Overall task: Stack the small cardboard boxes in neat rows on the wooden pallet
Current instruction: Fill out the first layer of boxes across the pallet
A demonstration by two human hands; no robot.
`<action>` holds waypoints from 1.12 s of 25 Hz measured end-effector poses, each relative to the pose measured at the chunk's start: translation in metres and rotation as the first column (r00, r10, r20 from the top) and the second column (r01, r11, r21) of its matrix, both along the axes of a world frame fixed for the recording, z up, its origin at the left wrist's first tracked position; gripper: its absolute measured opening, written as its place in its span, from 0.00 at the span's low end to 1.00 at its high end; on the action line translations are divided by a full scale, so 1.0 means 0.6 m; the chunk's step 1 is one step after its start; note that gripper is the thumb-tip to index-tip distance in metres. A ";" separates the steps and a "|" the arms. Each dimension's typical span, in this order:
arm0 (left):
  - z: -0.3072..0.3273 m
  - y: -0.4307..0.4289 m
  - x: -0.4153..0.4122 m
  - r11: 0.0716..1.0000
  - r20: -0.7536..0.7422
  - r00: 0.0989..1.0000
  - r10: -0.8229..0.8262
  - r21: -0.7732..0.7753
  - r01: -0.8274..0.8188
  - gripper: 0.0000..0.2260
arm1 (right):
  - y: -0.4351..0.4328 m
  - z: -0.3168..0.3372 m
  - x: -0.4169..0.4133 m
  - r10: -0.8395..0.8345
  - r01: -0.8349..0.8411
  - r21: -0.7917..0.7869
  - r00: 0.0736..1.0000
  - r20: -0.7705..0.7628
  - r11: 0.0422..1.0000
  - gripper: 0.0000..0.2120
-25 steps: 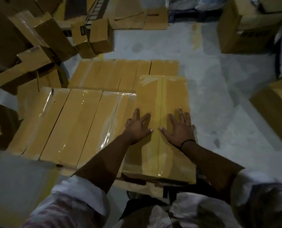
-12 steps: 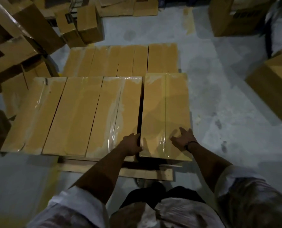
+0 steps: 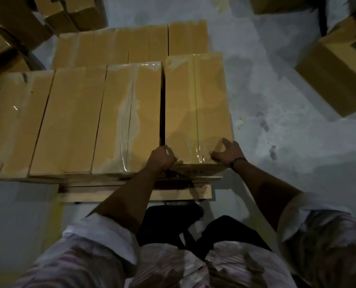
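Head view: left hand (image 3: 161,157) and right hand (image 3: 227,153) curl their fingers round the near corners of the rightmost box (image 3: 195,104), which lies on the wooden pallet (image 3: 135,194) at the right end of a row, a narrow gap from 3 neighbouring boxes (image 3: 69,121).

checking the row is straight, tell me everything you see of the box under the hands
A long brown cardboard box lying flat, top seam sealed with shiny clear tape. It ends the near row on the right of the wooden pallet, a dark gap parting it from the next box, and sits further back than that one. The left hand grips its near left corner, the right hand its near right corner.
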State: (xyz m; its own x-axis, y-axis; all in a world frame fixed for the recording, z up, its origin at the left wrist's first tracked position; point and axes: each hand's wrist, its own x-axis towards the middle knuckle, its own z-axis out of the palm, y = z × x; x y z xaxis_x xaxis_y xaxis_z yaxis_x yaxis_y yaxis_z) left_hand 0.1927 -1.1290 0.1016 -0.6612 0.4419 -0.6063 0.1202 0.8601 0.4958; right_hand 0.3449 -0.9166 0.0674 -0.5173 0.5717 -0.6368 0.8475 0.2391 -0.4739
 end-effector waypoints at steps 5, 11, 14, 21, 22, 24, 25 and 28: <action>-0.005 -0.015 0.003 0.998 0.078 0.995 0.068 -0.020 -0.067 0.33 | -0.009 -0.001 0.011 -0.020 0.020 -0.007 1.000 -0.005 1.000 0.43; 0.005 -0.029 0.025 0.990 0.105 0.985 0.138 0.009 -0.139 0.31 | -0.032 0.007 0.030 0.008 -0.008 -0.026 1.000 0.002 1.000 0.43; 0.008 -0.028 0.023 0.990 0.119 0.983 0.141 -0.006 -0.141 0.29 | -0.024 0.003 0.027 0.021 -0.021 -0.020 1.000 -0.002 1.000 0.43; 0.002 -0.039 -0.001 0.990 0.094 0.987 0.132 0.030 -0.135 0.12 | -0.039 0.001 0.034 0.048 -0.049 -0.013 0.997 -0.061 0.999 0.41; 0.003 -0.036 -0.006 0.998 0.057 0.996 0.063 -0.012 -0.063 0.13 | -0.039 -0.001 0.036 0.060 -0.060 0.006 0.995 -0.074 0.998 0.40; 0.007 -0.023 -0.013 0.993 -0.056 0.997 -0.056 -0.103 0.050 0.16 | -0.027 0.003 0.038 0.071 -0.070 0.013 0.993 -0.099 0.997 0.37; 0.007 -0.015 -0.017 0.990 -0.113 0.990 -0.082 -0.126 0.068 0.19 | -0.016 0.008 0.034 0.054 -0.052 0.015 0.992 -0.119 0.999 0.37; -0.001 -0.003 -0.037 0.964 -0.170 0.957 -0.235 -0.169 0.207 0.30 | 0.026 0.012 0.008 -0.197 0.200 0.012 0.971 -0.133 0.980 0.42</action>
